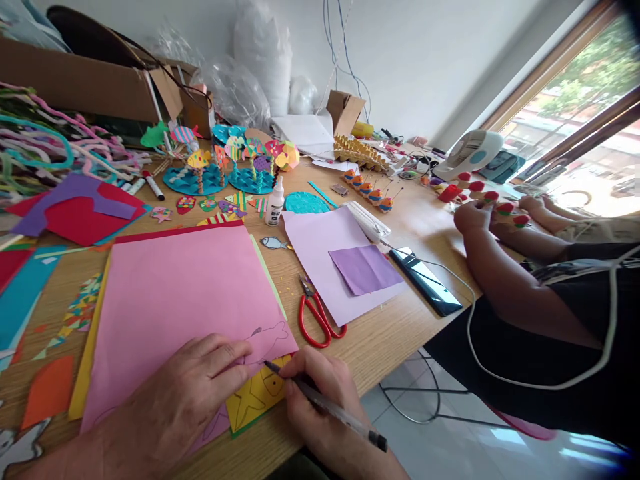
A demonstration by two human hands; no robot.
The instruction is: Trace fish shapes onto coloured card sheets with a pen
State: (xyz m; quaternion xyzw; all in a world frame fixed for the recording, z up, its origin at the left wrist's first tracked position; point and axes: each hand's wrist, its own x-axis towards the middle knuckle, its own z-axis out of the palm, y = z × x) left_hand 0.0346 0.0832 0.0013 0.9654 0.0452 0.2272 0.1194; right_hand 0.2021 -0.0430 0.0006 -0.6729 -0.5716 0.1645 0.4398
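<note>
My right hand [325, 407] grips a pen [340, 415], its tip at the lower right edge of a pink paper sheet [185, 287]. A fish outline [273, 337] is drawn in dark line on that corner. My left hand [185, 380] lies flat on the pink sheet with its fingers stretched, partly covering the drawing. Beneath both hands a yellow paper piece [250, 400] shows another drawn fish, with a green edge under it. Red-handled scissors [315, 313] rest to the right of the pink sheet.
A lilac sheet [320, 253] carries a purple square [365, 269], beside a phone [425, 280]. Behind stand a glue bottle [275, 202] and paper fish on blue discs [195, 180]. At right, another person's hand [473, 217] holds red-topped pieces. A white cable [470, 333] hangs off the table.
</note>
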